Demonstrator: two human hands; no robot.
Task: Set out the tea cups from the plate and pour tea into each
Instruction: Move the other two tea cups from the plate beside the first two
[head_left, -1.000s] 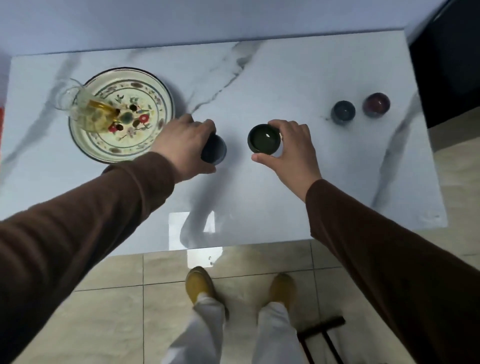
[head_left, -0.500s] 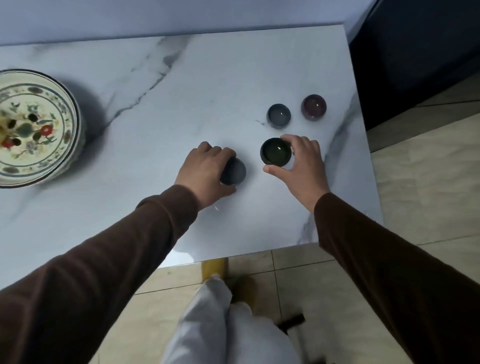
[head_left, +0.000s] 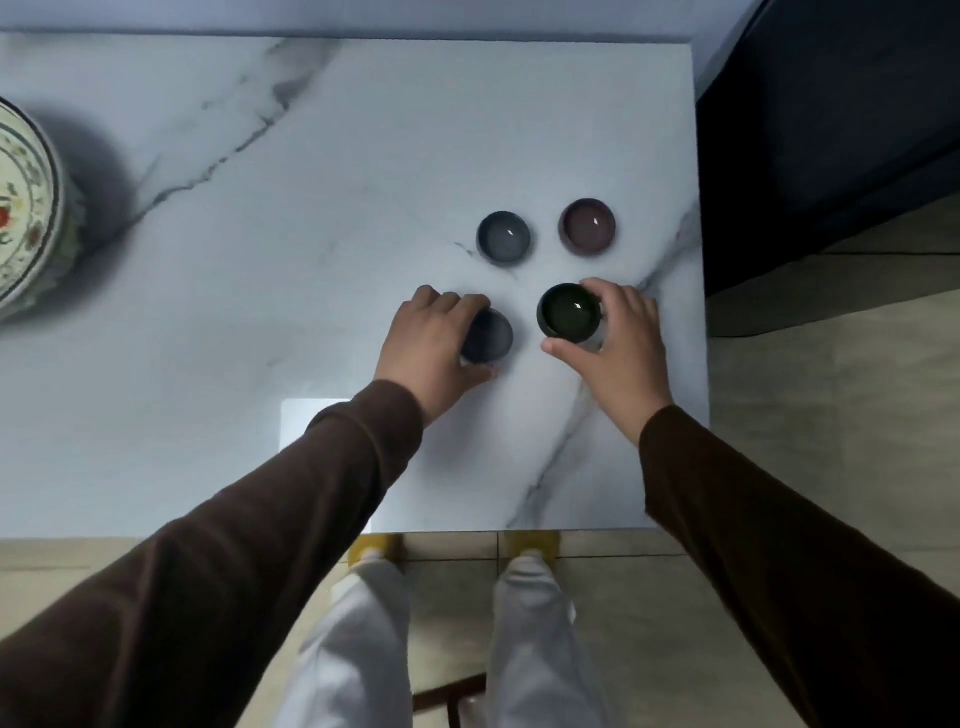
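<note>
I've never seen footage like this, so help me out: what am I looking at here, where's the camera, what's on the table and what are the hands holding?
There is no machine here. A person wears a camera on the head, so the one picture looks down past their own brown sleeves, with their legs and shoes below. The surface is a white marble table. Four small tea cups stand on it near its right end. The left hand grips a dark cup, partly hiding it. The right hand grips a green cup. Behind them stand a grey-blue cup and a reddish cup, untouched. All seem empty. At the left edge shows part of a flower-patterned plate. No teapot is in view.
</note>
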